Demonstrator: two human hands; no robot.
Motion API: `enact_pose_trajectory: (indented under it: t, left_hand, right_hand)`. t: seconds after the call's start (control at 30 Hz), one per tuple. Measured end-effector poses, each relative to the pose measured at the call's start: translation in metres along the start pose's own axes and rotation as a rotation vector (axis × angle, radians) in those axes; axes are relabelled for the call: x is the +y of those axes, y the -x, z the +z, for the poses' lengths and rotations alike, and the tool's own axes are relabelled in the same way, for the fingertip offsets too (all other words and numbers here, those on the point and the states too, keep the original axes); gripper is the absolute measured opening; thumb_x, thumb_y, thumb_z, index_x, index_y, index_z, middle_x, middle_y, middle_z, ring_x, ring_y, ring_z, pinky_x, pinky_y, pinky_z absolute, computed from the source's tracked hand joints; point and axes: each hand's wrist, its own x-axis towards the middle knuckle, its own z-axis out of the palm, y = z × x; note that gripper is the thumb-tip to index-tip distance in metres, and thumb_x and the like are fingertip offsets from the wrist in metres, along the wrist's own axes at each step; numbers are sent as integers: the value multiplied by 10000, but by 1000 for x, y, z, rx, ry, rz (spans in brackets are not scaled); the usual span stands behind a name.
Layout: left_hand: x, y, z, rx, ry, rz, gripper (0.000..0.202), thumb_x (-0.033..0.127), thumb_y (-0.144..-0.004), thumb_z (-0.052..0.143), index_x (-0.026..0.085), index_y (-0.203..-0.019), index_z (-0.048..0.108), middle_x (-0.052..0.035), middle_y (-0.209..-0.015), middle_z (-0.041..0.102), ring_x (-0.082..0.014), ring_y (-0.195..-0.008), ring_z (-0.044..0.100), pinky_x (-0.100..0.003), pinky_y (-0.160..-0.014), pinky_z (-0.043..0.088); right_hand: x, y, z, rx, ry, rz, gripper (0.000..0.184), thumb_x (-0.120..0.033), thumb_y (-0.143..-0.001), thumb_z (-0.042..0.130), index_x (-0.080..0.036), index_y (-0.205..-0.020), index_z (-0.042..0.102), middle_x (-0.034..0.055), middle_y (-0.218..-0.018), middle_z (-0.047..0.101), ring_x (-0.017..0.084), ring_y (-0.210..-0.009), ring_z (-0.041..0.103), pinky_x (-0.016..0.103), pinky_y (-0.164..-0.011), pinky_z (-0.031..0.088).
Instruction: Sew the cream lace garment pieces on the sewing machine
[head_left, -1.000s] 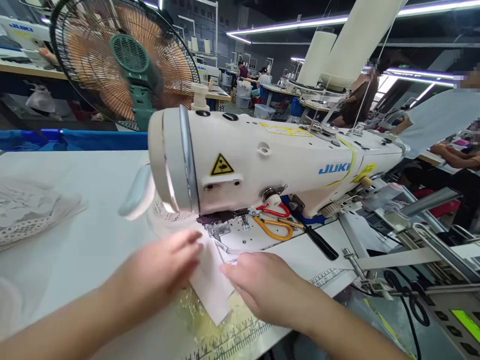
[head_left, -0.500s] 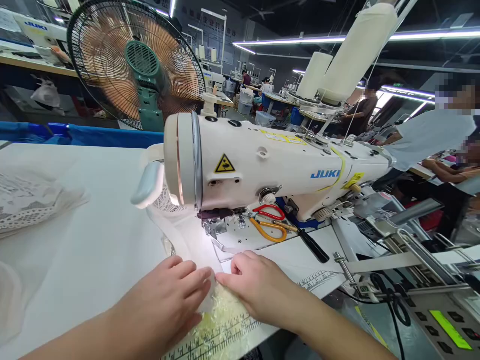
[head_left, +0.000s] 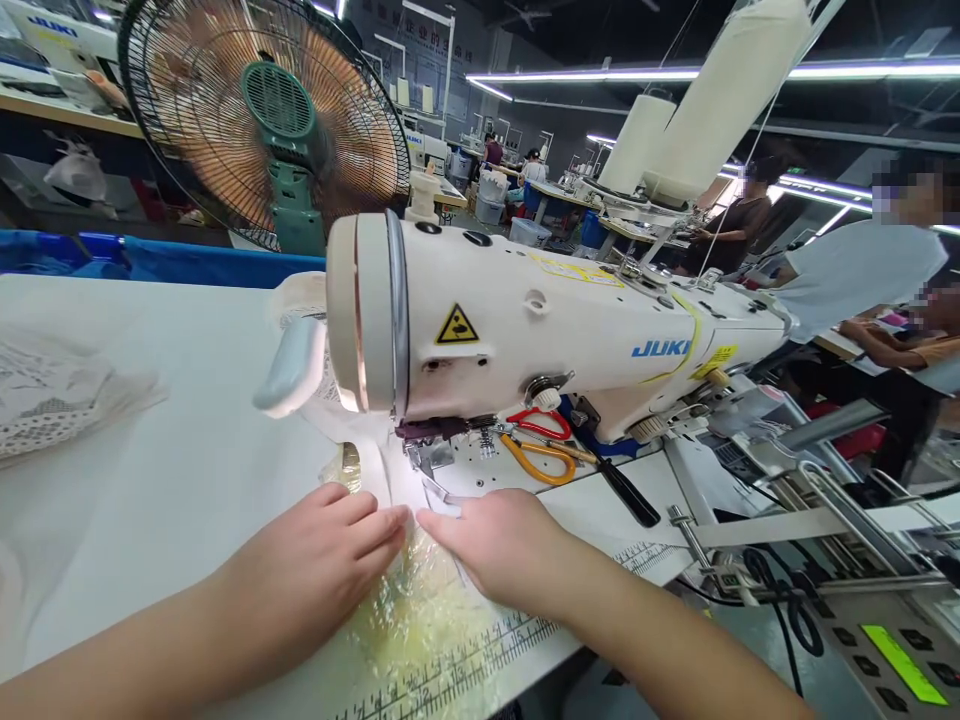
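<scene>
Left hand point(head_left: 330, 560) and right hand point(head_left: 499, 550) touch white fabric point(head_left: 373, 468); the sewing machine point(head_left: 555, 315) stands just beyond.

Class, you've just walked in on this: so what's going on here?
A person is at a white JUKI sewing machine. Their left hand and right hand are close together at the near end of some white fabric, which lies beside the needle area. A black-handled tool lies right of the hands.
</scene>
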Motion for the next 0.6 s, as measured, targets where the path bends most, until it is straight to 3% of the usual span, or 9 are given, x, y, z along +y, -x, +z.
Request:
enact_pose_trajectory:
  t: [0.1, 0.37, 0.53, 0.6]
  left_hand:
    - [-6, -2, -1, 3, -27, 26, 336, 99, -996, 382, 170, -1010, 709, -20, -934, 744, -201, -717, 535, -375, -649, 376]
    - [-30, -1, 18, 83, -97, 85, 331, 65, -925, 417, 187, -967, 721, -35, -981, 775, -223, -709, 565, -387, -606, 359]
    - [-41, -4, 11, -23, -132, 86, 336, 36, -857, 494, 196, -1045, 723, -29, -1056, 777, -222, -768, 609, -374, -639, 410]
    - [-45, -4, 11, -16, -132, 65, 373, 21, -854, 471, 213, -1051, 723, -21, -1068, 780, -221, -761, 613, -376, -657, 411]
  right_hand:
    - [-3, -5, -8, -54, 42, 32, 654, -152, -914, 520, -259, -1542, 371, 69, -905, 739, 230, -775, 704, 275, -500, 355]
    - [-16, -17, -24, -139, 72, 131, 802, -148, -869, 577, -200, -1602, 256, 93, -847, 764, 264, -732, 729, 310, -551, 502]
    - [-29, -31, -34, -173, 33, 193, 1051, -98, -657, 757, -134, -1590, 274, 106, -766, 768, 296, -672, 735, 368, -588, 581]
    - [-33, -36, -37, -187, 30, 220, 1106, -72, -584, 794, -118, -1576, 309, 103, -699, 757, 299, -609, 725, 378, -574, 592]
